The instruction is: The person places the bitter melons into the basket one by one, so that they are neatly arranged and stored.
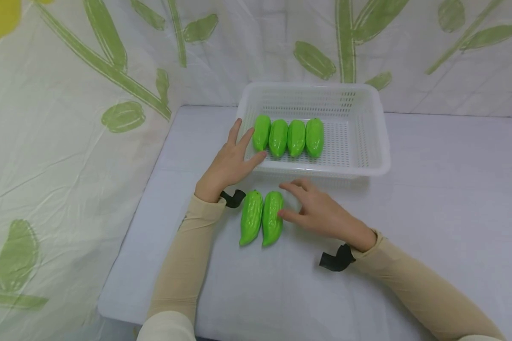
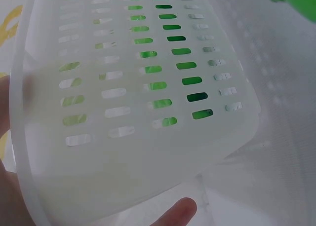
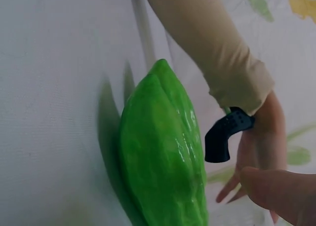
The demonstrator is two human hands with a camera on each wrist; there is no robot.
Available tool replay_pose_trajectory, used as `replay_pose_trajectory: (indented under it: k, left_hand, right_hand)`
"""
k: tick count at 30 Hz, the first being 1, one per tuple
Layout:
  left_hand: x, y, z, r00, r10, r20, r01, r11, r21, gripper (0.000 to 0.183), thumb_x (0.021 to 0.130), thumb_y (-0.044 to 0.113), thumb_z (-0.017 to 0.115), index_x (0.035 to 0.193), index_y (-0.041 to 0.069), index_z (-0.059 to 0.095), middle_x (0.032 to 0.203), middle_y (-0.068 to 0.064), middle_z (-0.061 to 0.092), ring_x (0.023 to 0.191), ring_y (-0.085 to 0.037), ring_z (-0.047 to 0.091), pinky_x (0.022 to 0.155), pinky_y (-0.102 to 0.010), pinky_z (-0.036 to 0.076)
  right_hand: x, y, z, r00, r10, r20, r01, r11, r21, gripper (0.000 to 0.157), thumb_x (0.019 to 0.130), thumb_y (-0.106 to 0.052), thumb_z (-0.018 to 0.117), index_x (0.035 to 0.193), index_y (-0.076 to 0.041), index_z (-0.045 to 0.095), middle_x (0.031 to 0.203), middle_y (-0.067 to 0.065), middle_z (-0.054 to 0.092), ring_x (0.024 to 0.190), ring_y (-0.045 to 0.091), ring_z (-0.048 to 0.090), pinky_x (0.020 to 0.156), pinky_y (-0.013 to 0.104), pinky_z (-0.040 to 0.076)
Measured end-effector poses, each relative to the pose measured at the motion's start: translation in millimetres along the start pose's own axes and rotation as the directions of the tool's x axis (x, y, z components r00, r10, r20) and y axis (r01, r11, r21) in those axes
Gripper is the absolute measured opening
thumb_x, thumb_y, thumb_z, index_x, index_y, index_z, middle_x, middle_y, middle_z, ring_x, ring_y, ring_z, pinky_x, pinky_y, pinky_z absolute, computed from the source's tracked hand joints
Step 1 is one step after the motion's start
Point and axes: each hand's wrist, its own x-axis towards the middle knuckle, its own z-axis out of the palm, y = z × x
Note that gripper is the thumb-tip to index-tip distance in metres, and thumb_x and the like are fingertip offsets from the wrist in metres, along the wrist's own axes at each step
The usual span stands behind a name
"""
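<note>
Two green bitter melons, a left one point(image 1: 251, 218) and a right one point(image 1: 272, 219), lie side by side on the table in front of the basket. My right hand point(image 1: 320, 208) is just right of them, fingers spread and holding nothing. Its thumb point(image 3: 281, 194) shows beside a melon point(image 3: 163, 147) in the right wrist view, with a gap between. Several more melons point(image 1: 296, 138) lie in a row inside the white plastic basket point(image 1: 367, 170). Over the basket's front left corner is my left hand point(image 1: 228, 163), fingers extended. Whether it touches the rim I cannot tell.
A pale cloth covers the table point(image 1: 443, 199). Behind and to the left hangs a white sheet point(image 1: 256, 52) with green leaf prints. Each wrist carries a black mount, the right one point(image 1: 338, 259) close above the tabletop.
</note>
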Motion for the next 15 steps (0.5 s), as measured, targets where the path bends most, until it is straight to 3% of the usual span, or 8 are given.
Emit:
replay_pose_trajectory:
  k: [15]
  left_hand:
    - [0.0,0.5,0.1,1.000,0.003,0.000,-0.003,1.000,0.003,0.084,0.105,0.060,0.047,0.169,0.015,0.017,0.175,-0.002,-0.016,0.150,-0.046,0.038,0.119,-0.058,0.036]
  right_hand:
    - [4,-5,21.4,0.999,0.007,-0.038,-0.005,0.999,0.038,0.075,0.098,-0.044,0.072,0.158,-0.010,0.043,0.151,0.020,0.045,0.070,0.007,0.061,0.071,0.034,0.055]
